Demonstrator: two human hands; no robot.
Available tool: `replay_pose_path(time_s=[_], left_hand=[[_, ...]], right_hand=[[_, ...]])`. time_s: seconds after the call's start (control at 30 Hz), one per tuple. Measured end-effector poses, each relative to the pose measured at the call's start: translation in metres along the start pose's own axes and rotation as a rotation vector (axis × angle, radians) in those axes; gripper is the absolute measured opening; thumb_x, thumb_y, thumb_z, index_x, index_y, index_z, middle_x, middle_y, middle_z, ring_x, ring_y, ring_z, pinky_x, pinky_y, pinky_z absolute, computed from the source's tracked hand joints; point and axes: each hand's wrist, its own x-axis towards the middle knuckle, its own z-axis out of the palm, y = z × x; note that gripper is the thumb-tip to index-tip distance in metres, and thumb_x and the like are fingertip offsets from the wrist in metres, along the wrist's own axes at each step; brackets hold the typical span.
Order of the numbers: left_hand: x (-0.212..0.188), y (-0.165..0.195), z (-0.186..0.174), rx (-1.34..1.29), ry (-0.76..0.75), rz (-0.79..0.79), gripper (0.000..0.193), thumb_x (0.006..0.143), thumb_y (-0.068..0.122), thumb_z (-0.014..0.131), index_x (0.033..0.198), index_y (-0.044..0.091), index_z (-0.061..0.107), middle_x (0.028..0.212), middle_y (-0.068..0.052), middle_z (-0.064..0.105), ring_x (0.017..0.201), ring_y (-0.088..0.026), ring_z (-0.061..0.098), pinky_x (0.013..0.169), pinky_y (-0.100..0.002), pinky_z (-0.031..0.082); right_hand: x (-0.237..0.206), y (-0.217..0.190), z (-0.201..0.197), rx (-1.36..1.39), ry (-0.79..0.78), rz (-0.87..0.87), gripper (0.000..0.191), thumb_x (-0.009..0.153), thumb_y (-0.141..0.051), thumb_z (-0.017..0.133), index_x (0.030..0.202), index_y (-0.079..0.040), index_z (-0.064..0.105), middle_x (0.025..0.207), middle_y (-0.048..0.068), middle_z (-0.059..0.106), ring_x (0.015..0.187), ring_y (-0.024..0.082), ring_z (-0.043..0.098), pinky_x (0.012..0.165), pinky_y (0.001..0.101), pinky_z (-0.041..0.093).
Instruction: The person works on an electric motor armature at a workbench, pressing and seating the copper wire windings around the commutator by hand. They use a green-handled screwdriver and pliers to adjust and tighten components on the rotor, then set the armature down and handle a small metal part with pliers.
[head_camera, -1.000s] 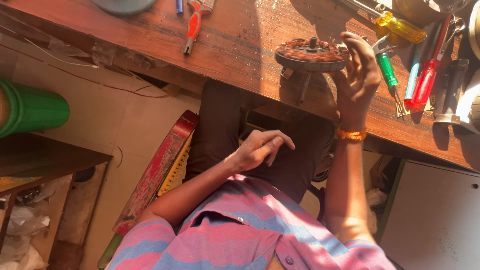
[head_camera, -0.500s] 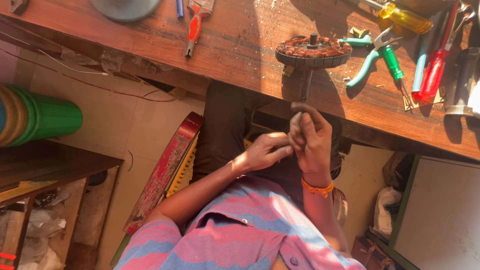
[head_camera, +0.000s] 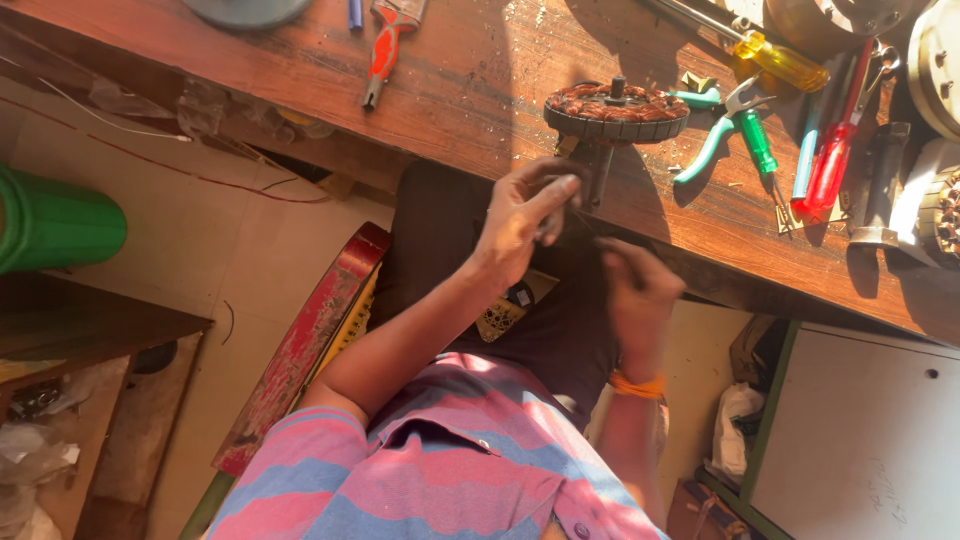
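Head view, left hand (head_camera: 520, 215) fingers pinching thin wire, stator (head_camera: 616, 109) flat, shaft upright, right hand (head_camera: 640, 290) blurred.

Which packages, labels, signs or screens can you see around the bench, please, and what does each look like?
White panel: lower right under the wooden bench, flat, green-edged, with faint handwriting.
Patterned card: on the person's lap below the left hand, small, yellowish with dark print.
Clear plastic bags: lower left, crumpled.
No screens in view.
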Motion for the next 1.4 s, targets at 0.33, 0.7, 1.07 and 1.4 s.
replay_pose_path(time_s=[0.33, 0.7, 1.07, 1.4], left_hand=[[-0.028, -0.019, 0.012, 0.417, 0.042, 0.235, 0.018, 0.103, 0.009, 0.067, 0.117, -0.001, 0.071, 0.1, -0.004, 0.072, 0.089, -0.007, 0.068, 0.077, -0.023, 0.056], [-0.027, -0.001, 0.026, 0.496, -0.03, 0.11, 0.027, 0.098, 0.016, 0.065, 0.12, 0.001, 0.07, 0.111, -0.006, 0.072, 0.086, -0.008, 0.062, 0.076, -0.025, 0.051], [-0.025, -0.006, 0.021, 0.284, -0.068, 0.162, 0.026, 0.101, 0.013, 0.065, 0.123, -0.001, 0.065, 0.112, -0.005, 0.067, 0.104, -0.01, 0.061, 0.093, -0.027, 0.051], [-0.038, -0.028, 0.015, 0.227, -0.093, 0.165, 0.033, 0.103, 0.014, 0.066, 0.133, 0.003, 0.056, 0.086, 0.003, 0.057, 0.079, -0.003, 0.052, 0.068, -0.021, 0.043]], right_hand=[[0.096, -0.045, -0.092, -0.014, -0.281, -0.209, 0.003, 0.104, -0.002, 0.073, 0.105, 0.0, 0.074, 0.09, 0.006, 0.072, 0.08, 0.008, 0.065, 0.074, 0.0267, 0.049], [0.175, -0.087, -0.044, -0.109, -0.379, -0.621, 0.018, 0.096, -0.009, 0.087, 0.1, 0.001, 0.073, 0.093, 0.009, 0.074, 0.081, 0.012, 0.071, 0.068, 0.0275, 0.055], [0.208, -0.076, -0.031, -0.092, -0.48, -0.443, 0.012, 0.093, -0.004, 0.084, 0.102, 0.0, 0.077, 0.086, 0.006, 0.07, 0.075, 0.013, 0.064, 0.066, 0.0269, 0.05], [0.22, -0.045, -0.036, 0.151, -0.537, -0.485, 0.012, 0.098, 0.0, 0.084, 0.097, 0.002, 0.072, 0.089, 0.006, 0.07, 0.081, 0.008, 0.066, 0.071, 0.0237, 0.052]])
